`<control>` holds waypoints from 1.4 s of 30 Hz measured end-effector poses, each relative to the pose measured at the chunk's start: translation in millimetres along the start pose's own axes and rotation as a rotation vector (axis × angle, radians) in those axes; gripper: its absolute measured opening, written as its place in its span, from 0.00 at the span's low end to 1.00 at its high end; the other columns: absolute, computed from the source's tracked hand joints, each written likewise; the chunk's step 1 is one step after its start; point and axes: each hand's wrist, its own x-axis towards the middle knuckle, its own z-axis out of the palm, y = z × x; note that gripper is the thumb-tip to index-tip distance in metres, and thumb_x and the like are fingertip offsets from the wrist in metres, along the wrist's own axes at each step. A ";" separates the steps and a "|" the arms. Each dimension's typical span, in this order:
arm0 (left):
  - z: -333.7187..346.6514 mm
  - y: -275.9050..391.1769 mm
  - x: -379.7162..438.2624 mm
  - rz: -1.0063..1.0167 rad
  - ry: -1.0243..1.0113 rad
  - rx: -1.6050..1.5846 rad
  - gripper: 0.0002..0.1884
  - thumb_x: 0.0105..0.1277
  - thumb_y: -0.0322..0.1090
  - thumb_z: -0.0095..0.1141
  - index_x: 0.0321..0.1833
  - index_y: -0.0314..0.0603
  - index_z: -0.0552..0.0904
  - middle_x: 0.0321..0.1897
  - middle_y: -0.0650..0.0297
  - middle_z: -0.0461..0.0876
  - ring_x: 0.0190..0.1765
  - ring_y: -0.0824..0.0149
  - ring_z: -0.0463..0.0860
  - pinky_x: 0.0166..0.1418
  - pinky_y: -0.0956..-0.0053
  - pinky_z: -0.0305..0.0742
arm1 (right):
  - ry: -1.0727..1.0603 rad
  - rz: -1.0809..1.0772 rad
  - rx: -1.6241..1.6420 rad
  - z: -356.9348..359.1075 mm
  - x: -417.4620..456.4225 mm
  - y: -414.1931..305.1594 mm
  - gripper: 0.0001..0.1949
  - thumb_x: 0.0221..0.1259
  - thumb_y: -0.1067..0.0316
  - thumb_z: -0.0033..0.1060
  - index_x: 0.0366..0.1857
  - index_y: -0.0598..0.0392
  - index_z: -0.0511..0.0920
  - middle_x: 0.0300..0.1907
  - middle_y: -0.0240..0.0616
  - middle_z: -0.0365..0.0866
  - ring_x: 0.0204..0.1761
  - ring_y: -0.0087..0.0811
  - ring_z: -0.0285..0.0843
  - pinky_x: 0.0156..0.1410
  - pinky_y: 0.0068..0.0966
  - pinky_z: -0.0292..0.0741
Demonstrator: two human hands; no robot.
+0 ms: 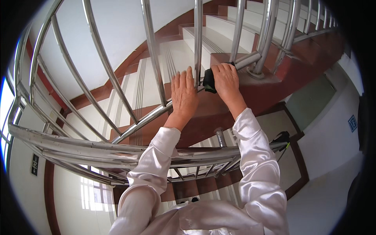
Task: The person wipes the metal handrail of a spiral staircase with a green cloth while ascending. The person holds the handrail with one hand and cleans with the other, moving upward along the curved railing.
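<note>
My right hand [227, 80] is closed over a black cloth [209, 80], which is wrapped against the slanted lower rail [154, 113] of a stainless-steel stair railing. Just left of it, my left hand [184, 95] lies over the same rail with its fingers stretched upward; its thumb is hidden and it holds no loose thing. An upright steel baluster [198, 44] rises between the two hands. Both forearms reach across the thick steel handrail [88, 149] in front of me.
Pale stairs [173, 55] with dark red edging climb beyond the balusters. A thick steel post [265, 38] stands right of my hands. Lower right, a black object with a yellow-green part [282, 138] sits at the handrail. More steps [205, 196] lie below me.
</note>
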 end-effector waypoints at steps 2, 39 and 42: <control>12.0 -1.3 -6.5 -0.198 -0.194 -0.302 0.37 0.66 0.27 0.62 0.79 0.33 0.64 0.64 0.45 0.77 0.66 0.40 0.76 0.71 0.47 0.71 | 0.118 -0.013 -0.067 0.8 -8.7 -2.9 0.12 0.65 0.71 0.56 0.51 0.53 0.81 0.52 0.38 0.83 0.61 0.38 0.78 0.73 0.38 0.67; 39.7 -8.8 -29.8 -0.156 -0.235 -0.134 0.25 0.70 0.32 0.62 0.68 0.41 0.70 0.53 0.56 0.79 0.60 0.47 0.78 0.74 0.49 0.64 | 0.675 0.446 0.642 -26.1 105.0 57.7 0.27 0.70 0.57 0.71 0.64 0.59 0.73 0.45 0.50 0.88 0.46 0.48 0.89 0.53 0.39 0.81; 42.0 -7.6 -30.5 -0.163 -0.247 -0.126 0.25 0.70 0.32 0.62 0.67 0.41 0.70 0.53 0.56 0.79 0.59 0.47 0.78 0.73 0.49 0.64 | 0.636 0.462 0.637 -5.1 94.9 59.5 0.28 0.69 0.56 0.71 0.64 0.58 0.69 0.43 0.55 0.88 0.43 0.57 0.89 0.52 0.44 0.82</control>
